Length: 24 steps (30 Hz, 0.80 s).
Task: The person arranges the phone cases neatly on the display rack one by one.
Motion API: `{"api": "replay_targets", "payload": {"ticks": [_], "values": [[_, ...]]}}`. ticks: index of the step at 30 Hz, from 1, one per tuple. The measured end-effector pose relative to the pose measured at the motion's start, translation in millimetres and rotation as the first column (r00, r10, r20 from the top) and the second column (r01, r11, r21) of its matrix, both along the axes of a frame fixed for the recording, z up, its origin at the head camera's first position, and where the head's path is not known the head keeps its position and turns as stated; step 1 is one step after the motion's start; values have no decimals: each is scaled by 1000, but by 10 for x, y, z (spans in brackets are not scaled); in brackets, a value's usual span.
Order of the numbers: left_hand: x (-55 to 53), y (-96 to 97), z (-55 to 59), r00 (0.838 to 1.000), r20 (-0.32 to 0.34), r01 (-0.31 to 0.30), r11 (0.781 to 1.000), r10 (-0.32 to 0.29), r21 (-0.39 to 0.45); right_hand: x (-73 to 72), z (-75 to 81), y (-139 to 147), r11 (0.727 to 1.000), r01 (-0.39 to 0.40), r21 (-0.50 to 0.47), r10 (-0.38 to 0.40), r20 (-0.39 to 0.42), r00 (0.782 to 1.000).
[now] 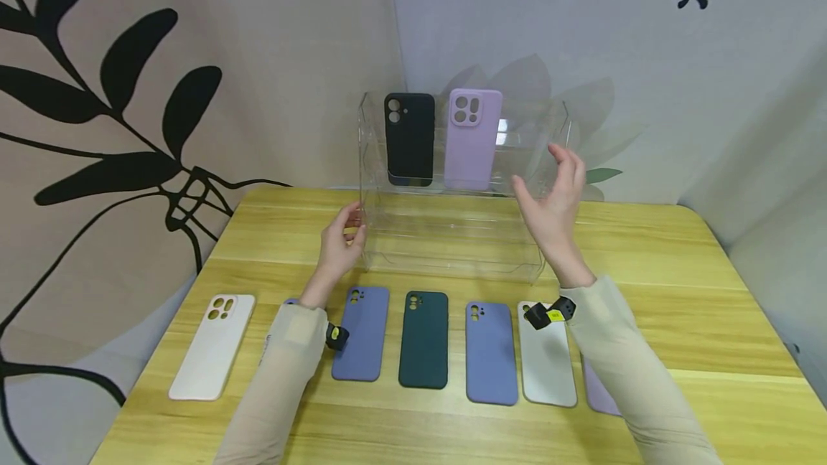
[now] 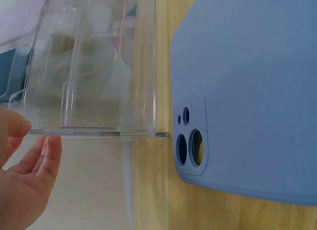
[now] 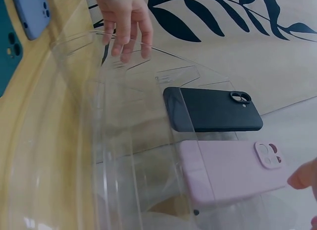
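Note:
A clear stepped display stand (image 1: 452, 264) rises at the back of the table. On its upper tier lean a black phone case (image 1: 410, 149) and, to the right of it, a lilac phone case (image 1: 474, 153). My left hand (image 1: 342, 241) pinches the stand's left side panel, thumb on one face and fingers on the other, as the left wrist view shows. By the stand's right side my right hand (image 1: 555, 210) is raised with its fingers spread and nothing in them. Only a fingertip (image 3: 303, 176) and a bit more of it show in the right wrist view, near the lilac case.
Phone cases lie in a row on the wooden table (image 1: 678, 307): white (image 1: 213, 346), blue (image 1: 362, 336), dark green (image 1: 423, 343), another blue (image 1: 492, 357), pale grey (image 1: 549, 368) and lilac (image 1: 599, 387). My sleeves partly cover some. A wall with leaf prints (image 1: 136, 56) stands behind.

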<state>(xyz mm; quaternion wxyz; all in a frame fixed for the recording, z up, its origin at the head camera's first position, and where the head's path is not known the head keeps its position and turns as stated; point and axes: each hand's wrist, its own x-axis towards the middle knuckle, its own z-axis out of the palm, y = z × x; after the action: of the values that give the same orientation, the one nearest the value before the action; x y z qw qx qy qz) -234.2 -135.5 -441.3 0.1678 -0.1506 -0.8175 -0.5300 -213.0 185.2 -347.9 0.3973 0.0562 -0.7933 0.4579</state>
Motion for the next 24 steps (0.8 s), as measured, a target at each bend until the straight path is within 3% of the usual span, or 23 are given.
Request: {"api": "replay_targets", "payload": {"ticks": [3,10,24], "values": [[4,9,7,1000,-11,6,1000,-6,13,56,-47,52,1000,-7,13,7,3,1000],[216,90,310,1000,-10,23,1000,-23,4,185,-157,168,1000,-5,20,5,10,1000],[236,99,351,1000,-6,24,1000,-23,16,514,-450,415,998,2,59,-6,63,998]]}}
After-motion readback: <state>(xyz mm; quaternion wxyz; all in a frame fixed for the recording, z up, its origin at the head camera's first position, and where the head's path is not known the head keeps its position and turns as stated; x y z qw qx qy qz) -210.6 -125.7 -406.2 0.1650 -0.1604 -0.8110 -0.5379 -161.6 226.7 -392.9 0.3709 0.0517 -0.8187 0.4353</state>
